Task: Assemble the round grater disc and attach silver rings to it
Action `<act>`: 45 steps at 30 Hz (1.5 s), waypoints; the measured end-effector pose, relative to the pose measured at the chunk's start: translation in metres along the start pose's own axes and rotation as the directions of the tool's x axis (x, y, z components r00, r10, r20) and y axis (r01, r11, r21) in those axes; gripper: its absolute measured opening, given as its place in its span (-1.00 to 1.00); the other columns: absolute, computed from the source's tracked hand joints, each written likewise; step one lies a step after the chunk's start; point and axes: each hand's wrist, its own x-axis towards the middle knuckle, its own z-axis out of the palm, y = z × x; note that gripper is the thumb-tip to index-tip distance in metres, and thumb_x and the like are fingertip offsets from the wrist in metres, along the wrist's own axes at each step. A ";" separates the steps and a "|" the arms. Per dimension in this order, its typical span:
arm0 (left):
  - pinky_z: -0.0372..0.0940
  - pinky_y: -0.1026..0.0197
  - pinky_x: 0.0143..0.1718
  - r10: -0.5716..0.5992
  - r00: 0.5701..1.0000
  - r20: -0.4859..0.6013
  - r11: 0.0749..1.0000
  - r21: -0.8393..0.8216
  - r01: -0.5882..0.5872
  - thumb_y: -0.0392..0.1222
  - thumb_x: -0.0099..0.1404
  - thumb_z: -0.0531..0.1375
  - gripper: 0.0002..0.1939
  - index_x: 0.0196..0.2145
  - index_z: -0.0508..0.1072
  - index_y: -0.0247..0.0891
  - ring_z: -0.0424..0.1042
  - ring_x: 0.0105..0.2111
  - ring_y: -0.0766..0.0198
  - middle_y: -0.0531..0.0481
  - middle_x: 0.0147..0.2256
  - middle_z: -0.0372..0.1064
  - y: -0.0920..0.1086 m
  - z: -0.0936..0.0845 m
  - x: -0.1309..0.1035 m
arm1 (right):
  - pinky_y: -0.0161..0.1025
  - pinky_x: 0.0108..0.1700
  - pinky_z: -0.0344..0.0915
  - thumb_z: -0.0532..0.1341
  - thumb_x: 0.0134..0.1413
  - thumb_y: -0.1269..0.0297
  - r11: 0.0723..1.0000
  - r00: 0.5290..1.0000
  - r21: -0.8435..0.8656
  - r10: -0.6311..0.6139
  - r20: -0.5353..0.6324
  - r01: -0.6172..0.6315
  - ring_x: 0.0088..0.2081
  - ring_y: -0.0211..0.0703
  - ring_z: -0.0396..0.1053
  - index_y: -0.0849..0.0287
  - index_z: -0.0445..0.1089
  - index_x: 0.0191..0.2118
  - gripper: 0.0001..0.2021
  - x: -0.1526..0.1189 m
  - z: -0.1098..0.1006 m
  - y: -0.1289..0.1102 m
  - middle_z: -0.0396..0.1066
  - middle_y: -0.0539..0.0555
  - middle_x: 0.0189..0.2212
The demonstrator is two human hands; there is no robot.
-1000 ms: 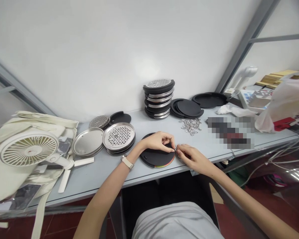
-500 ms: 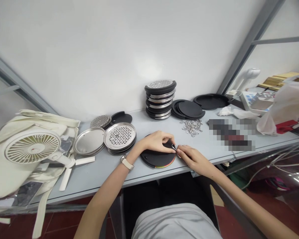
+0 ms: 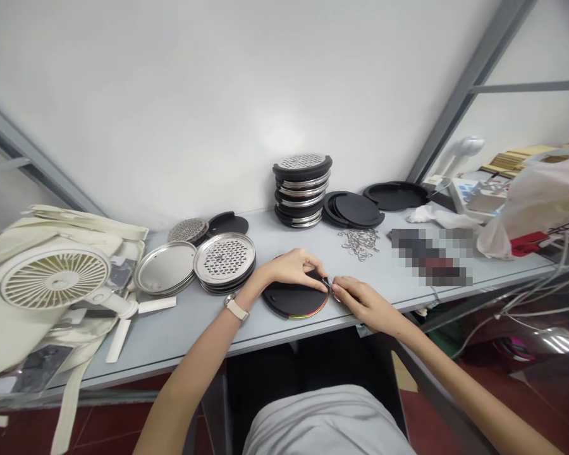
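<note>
A black round disc [image 3: 289, 298] with a red and yellow strip along its near right edge lies flat before me. Across it reaches my left hand [image 3: 294, 268], thumb and fingertips pinched at the disc's right edge around a small silver metal clip [image 3: 329, 282]. From the right, my right hand [image 3: 358, 298] grips the same clip's outer end between thumb and index finger. Fingers hide part of the clip, so whether it passes through the disc cannot be seen. Behind my right hand sits a loose pile of similar metal clips [image 3: 359, 243].
Perforated metal grater discs [image 3: 224, 259] and plain metal discs [image 3: 165, 268] are stacked at left. At the back stands a tall stack of black-and-silver discs [image 3: 302, 193], beside black lids [image 3: 358, 210]. A white fan [image 3: 57, 278] and bag lie far left; a plastic bag [image 3: 526, 202] sits right.
The view has shifted slightly, moving the scene a little left. Both hands stay at the disc's edge, and the clip between them has turned slightly.
</note>
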 end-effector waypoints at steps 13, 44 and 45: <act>-0.15 0.29 -0.52 -0.014 0.999 0.043 0.997 -0.072 0.017 0.05 -0.01 0.31 -0.56 -0.29 0.53 -0.39 -0.10 -0.57 0.46 0.17 -0.62 0.00 -0.002 0.002 0.001 | -0.27 -0.29 0.17 -0.10 0.31 0.16 0.999 1.000 0.035 0.011 0.029 -0.012 -0.43 -0.22 0.20 0.14 0.15 -0.47 -0.67 -0.002 -0.002 0.003 0.18 -0.03 -0.51; -0.14 0.29 -0.51 -0.005 0.998 0.070 0.997 -0.072 0.010 0.09 0.00 0.29 -0.52 -0.27 0.51 -0.39 -0.13 -0.58 0.46 0.23 -0.63 -0.19 -0.007 0.001 0.004 | -0.27 -0.35 0.12 -0.04 0.25 0.28 0.999 0.999 -0.028 0.016 -0.028 -0.016 -0.45 -0.22 0.18 0.14 0.14 -0.53 -0.71 0.001 0.004 -0.002 0.19 -0.04 -0.56; -0.14 0.29 -0.51 -0.007 0.998 0.070 0.997 -0.072 0.012 0.09 0.00 0.29 -0.52 -0.27 0.51 -0.39 -0.13 -0.58 0.46 0.23 -0.62 -0.19 -0.007 0.001 0.004 | -0.27 -0.35 0.12 -0.03 0.25 0.28 0.999 0.999 -0.031 0.017 -0.028 -0.018 -0.46 -0.23 0.17 0.14 0.13 -0.53 -0.70 0.001 0.004 -0.001 0.18 -0.04 -0.56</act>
